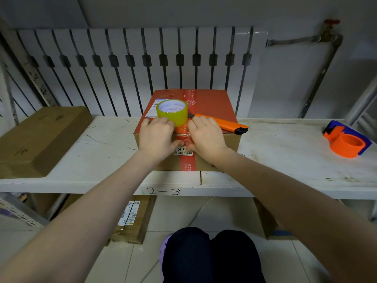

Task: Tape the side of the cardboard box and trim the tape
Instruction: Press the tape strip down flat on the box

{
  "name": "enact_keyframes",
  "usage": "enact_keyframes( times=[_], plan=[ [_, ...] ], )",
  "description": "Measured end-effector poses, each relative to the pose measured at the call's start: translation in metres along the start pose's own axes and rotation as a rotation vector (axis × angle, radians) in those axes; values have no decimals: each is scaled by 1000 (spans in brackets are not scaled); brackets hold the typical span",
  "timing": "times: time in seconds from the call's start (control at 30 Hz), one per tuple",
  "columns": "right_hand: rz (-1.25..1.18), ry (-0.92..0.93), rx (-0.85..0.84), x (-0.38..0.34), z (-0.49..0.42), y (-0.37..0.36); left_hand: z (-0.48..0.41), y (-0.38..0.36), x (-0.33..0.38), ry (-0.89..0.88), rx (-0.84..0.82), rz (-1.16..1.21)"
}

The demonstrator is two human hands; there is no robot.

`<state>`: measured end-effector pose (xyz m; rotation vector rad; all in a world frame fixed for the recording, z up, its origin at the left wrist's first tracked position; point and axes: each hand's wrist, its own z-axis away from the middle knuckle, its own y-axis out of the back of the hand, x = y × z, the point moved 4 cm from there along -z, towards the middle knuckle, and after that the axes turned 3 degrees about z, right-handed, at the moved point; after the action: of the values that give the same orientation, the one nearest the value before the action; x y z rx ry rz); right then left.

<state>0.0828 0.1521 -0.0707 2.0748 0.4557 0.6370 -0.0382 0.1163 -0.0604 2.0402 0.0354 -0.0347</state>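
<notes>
Two bare hands rest on a cardboard box (pixel 232 142) that stands on a white shelf (pixel 285 156). The left hand (pixel 157 137) and the right hand (pixel 206 137) lie side by side over the box's near top edge. Both sets of fingers are released and laid flat, grasping nothing. The left fingers (pixel 161 121) and right fingers (pixel 204 120) reach onto the red top, while both thumbs press the brown front side. The thumb tips nearly meet over a red printed tape strip (pixel 188 162) that runs down that side. Between the hands, at the edge, a shiny wrinkled line of clear tape (pixel 183 135) shows.

Just beyond the left fingers, touching them, a yellow-green tape roll (pixel 175 115) stands on the box top. Just beyond the right fingers an orange utility knife (pixel 228 124) lies on the same top, its end past the box's right edge. Well right of the fingers an orange and blue tape dispenser (pixel 346 142) sits on the shelf. Well left of them lies a flat brown carton (pixel 40 135). Behind the box stands a white radiator (pixel 142 64).
</notes>
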Motion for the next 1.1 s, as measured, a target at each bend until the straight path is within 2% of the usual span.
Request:
enact_keyframes(
  times=[0.17,0.27,0.4,0.5,0.57,0.7,0.87,1.1],
  plan=[
    [-4,140,-11,8,4,-1,1,-5,9,29,35,-62],
    [-108,162,-50,16,7,-1,0,-5,11,14,37,-74],
    [-165,133,-78,21,9,3,4,-4,-4,-51,23,51],
    [-38,94,-85,10,4,4,7,-4,-16,-84,13,113],
    [-31,34,-53,6,2,4,7,-4,-14,-67,12,108],
    [-83,79,-18,8,-2,6,1,-1,-5,-37,41,70],
    [-184,63,51,14,-3,13,-5,3,-9,-82,29,126],
    [-114,60,-49,6,-4,10,-2,1,-9,-37,49,83]
  ],
)
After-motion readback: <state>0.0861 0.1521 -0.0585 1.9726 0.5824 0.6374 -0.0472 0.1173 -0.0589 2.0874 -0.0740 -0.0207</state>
